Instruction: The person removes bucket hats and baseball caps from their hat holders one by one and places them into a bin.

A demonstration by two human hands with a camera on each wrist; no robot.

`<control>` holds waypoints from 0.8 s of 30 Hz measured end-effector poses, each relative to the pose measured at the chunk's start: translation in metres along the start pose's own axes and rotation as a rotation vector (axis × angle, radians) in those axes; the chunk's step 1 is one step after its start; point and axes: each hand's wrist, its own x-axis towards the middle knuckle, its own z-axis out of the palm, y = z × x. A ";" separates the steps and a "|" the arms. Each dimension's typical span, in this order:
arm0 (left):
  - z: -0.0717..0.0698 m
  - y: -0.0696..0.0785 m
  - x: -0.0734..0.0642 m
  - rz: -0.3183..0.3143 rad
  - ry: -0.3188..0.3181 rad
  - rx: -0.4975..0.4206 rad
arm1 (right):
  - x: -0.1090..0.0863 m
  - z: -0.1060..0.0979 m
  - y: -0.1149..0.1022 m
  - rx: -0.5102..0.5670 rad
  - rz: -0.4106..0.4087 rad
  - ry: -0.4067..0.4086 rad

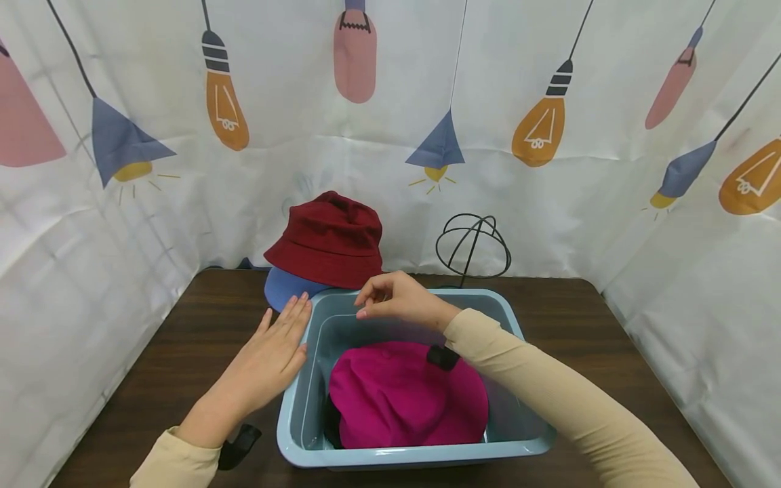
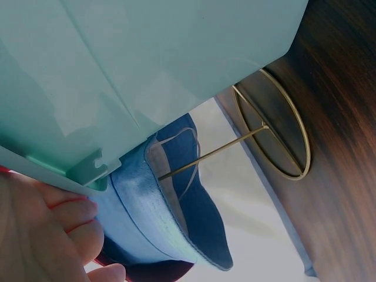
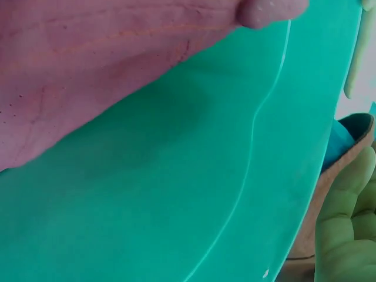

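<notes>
A light blue plastic tub [image 1: 311, 407] stands on the table with a magenta cloth hat [image 1: 415, 400] inside. My left hand [image 1: 262, 362] is held with straight fingers along the tub's left rim, its fingertips right at the edge. Over the back part of the tub hovers my right hand [image 1: 403, 298], fingers loosely bent, with nothing seen in them. Behind the tub's left corner, a dark red bucket hat [image 1: 332, 237] sits on top of a blue hat [image 1: 289, 288]. From below, the left wrist view shows the blue denim hat [image 2: 141, 205] on a gold wire stand [image 2: 205, 157].
A bare black wire dome stand [image 1: 472, 247] rises behind the tub's right back corner. Something black [image 1: 331, 423] shows beneath the magenta hat. The dark wooden table [image 1: 152, 386] is enclosed by a white curtain [image 1: 390, 169] printed with lamps.
</notes>
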 end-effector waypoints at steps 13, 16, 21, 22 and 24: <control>0.000 -0.002 -0.001 -0.004 -0.010 -0.002 | 0.006 -0.008 -0.003 0.107 0.016 0.094; 0.000 -0.002 -0.002 -0.006 -0.012 -0.003 | 0.008 -0.011 -0.005 0.113 0.015 0.105; 0.001 -0.002 -0.002 -0.006 -0.015 -0.016 | 0.012 -0.020 -0.010 0.094 0.037 0.140; 0.001 -0.002 -0.001 -0.005 -0.015 -0.016 | 0.013 -0.022 -0.011 0.087 0.043 0.152; 0.000 -0.001 -0.001 -0.005 -0.015 -0.012 | 0.015 -0.026 -0.012 0.073 0.050 0.180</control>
